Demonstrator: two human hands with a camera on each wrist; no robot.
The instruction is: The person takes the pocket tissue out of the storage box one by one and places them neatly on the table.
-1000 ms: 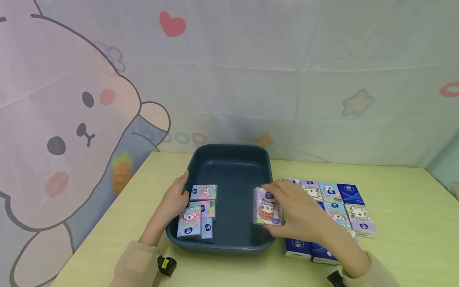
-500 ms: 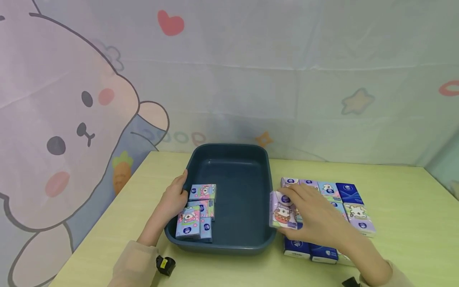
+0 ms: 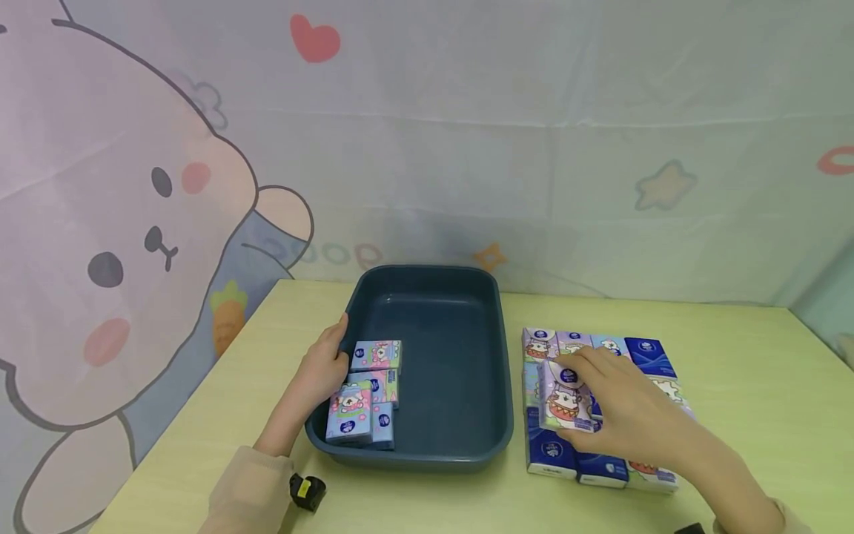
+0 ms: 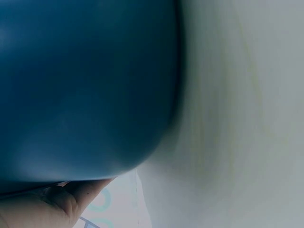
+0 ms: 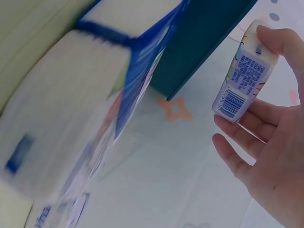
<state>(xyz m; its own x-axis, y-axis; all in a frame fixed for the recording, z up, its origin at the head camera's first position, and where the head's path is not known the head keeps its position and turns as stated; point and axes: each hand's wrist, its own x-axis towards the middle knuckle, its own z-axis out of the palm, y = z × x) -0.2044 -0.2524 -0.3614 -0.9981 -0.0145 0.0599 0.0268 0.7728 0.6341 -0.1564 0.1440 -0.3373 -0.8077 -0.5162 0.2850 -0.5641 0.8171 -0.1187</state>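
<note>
My right hand [image 3: 630, 411] pinches a small purple tissue pack [image 3: 563, 400] with a cartoon character between thumb and fingers. It hangs over a block of tissue packs [image 3: 552, 449], overlapping some of them in the head view. In the right wrist view, the held pack [image 5: 242, 78] shows its barcode side. My left hand [image 3: 320, 374] grips the left rim of a dark blue plastic tub [image 3: 508, 415]. Inside the tub, several light blue and pink tissue packs [image 3: 375, 356] lie along the left side, one of them stacked on others. The left wrist view shows mostly the tub's outer wall [image 4: 90, 90].
The pale yellow-green table [image 3: 740, 386] reaches back to a hanging cloth [image 3: 574, 170] printed with a bear. A small black object with a yellow mark [image 3: 308, 492] is beside my left sleeve. The block of packs stands just right of the tub.
My right hand has carried the purple tissue pack rightward from over the tub's right edge to over the block of packs. My left hand keeps its grip on the tub.
</note>
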